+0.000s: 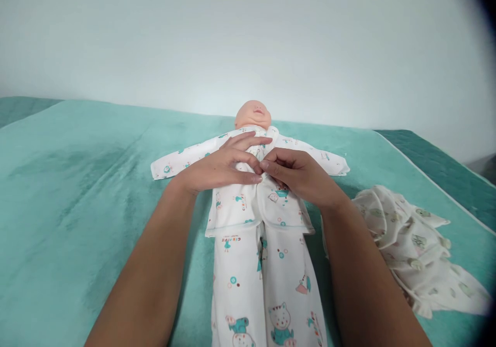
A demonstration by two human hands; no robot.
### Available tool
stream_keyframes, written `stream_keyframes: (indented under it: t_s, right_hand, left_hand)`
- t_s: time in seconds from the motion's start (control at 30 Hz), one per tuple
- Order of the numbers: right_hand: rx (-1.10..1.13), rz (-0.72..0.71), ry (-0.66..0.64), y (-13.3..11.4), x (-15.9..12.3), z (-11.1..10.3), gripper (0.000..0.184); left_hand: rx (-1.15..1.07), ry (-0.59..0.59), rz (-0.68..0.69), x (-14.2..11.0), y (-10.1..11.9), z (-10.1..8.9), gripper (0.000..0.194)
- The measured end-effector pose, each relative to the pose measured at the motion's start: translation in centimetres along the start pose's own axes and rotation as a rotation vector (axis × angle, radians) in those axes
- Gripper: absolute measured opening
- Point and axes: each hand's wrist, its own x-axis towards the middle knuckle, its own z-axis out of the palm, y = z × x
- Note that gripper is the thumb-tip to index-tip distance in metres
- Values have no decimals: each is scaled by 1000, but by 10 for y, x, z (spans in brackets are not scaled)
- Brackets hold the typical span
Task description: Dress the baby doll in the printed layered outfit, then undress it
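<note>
A baby doll (pixel 253 113) lies on its back, dressed in a white printed baby shirt (pixel 236 210) and matching trousers (pixel 240 264). Both shirt sleeves stretch out to the sides. Over the chest, my left hand (pixel 232 163) pinches the shirt's front edge with thumb and index finger, its other fingers spread across the cloth. My right hand (pixel 294 171) grips the same front opening from the other side, fingers curled and thumb tip against the left fingertips. The fastening between the fingertips is hidden. Below the hands, the shirt's two front panels meet at the middle.
A crumpled white cloth (pixel 418 249) with a green print lies to the right, beside my right forearm. Everything rests on a teal blanket (pixel 96 207), with a darker quilted cover (pixel 445 176) under it at the right. A white wall (pixel 248 37) rises behind.
</note>
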Motion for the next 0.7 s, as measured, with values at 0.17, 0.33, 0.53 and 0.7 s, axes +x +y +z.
stream_keyframes:
  t_s: [0.17, 0.33, 0.53, 0.7]
  right_hand:
    - [-69, 36, 2, -6, -2, 1, 39]
    - [-95, 50, -9, -7, -2, 1, 54]
    - [-48, 35, -61, -6, -3, -3, 50]
    - [-38, 8, -68, -5, -4, -5, 51]
  left_hand:
    - [-17, 1, -11, -1, 1, 0, 12]
    - [-26, 19, -32, -1, 3, 1, 12]
    - [12, 14, -34, -1, 4, 2, 10]
    - [4, 13, -33, 0, 3, 2, 11]
